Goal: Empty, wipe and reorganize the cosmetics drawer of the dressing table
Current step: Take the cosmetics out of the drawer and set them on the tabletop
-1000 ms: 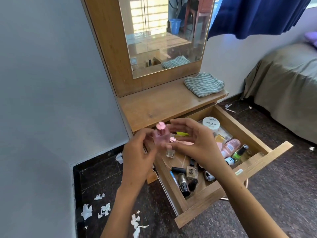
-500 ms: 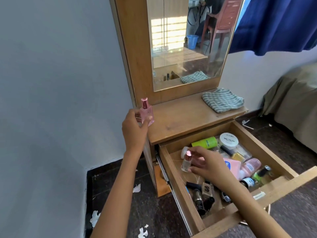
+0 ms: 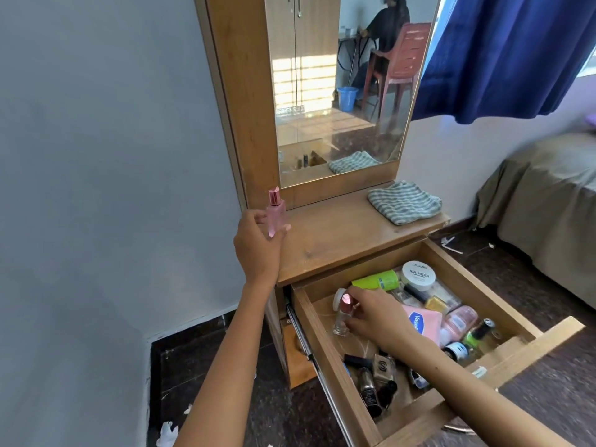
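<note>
The wooden drawer [image 3: 325,346] of the dressing table stands pulled out, full of cosmetics. My left hand [image 3: 258,245] holds a pink perfume bottle [image 3: 276,214] upright over the left end of the tabletop [image 3: 342,233]. Inside the drawer, my right hand [image 3: 374,316] grips a small clear bottle with a rose-gold cap [image 3: 343,314] near its back left corner. Around it lie a green tube [image 3: 375,280], a white nail polish jar [image 3: 418,275], a pink Vaseline tube [image 3: 422,321] and several nail polish bottles [image 3: 382,369].
A folded striped cloth [image 3: 404,203] lies on the right of the tabletop below the mirror [image 3: 338,91]. A bed [image 3: 548,201] stands at the right, a blue curtain [image 3: 509,53] above it. Paper scraps [image 3: 167,432] litter the dark floor at the left wall.
My left hand has carried the pink bottle from in front of me up to the tabletop's left end. My right hand dropped into the drawer and took hold of the small clear bottle.
</note>
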